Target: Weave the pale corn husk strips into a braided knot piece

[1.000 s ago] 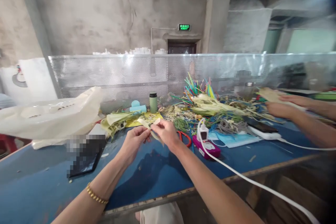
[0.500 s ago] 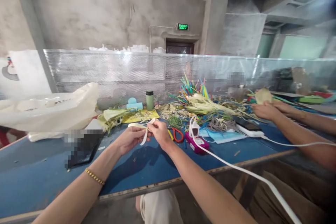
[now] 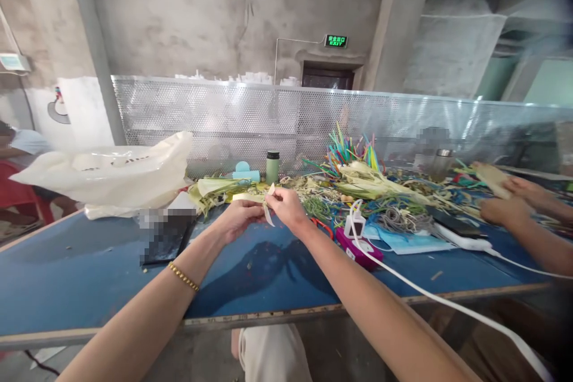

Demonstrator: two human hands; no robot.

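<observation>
Over the blue table, both hands meet on a pale corn husk strip (image 3: 249, 197). My left hand (image 3: 237, 219) pinches it from the left, and a beaded bracelet circles that wrist. The fingertips of my right hand (image 3: 289, 210) are closed on the strip close beside the left fingers. One end of the husk points left, and a narrow piece hangs below the fingers. Just beyond the hands lie more corn husks (image 3: 221, 186) and a heap of plant fibres. Partly behind my right hand are red scissor handles (image 3: 323, 227).
A large pale plastic bag (image 3: 107, 176) and a dark phone-like slab (image 3: 168, 239) lie left. Behind stands a green bottle (image 3: 273, 168). To the right are a purple power block (image 3: 358, 249) with a white cable, a blue mask (image 3: 412, 243), and a co-worker's hands (image 3: 510, 203).
The view has swung left, so the scene sits farther right. Both hands stay together on the husk strip. Its hanging end now slants the other way.
</observation>
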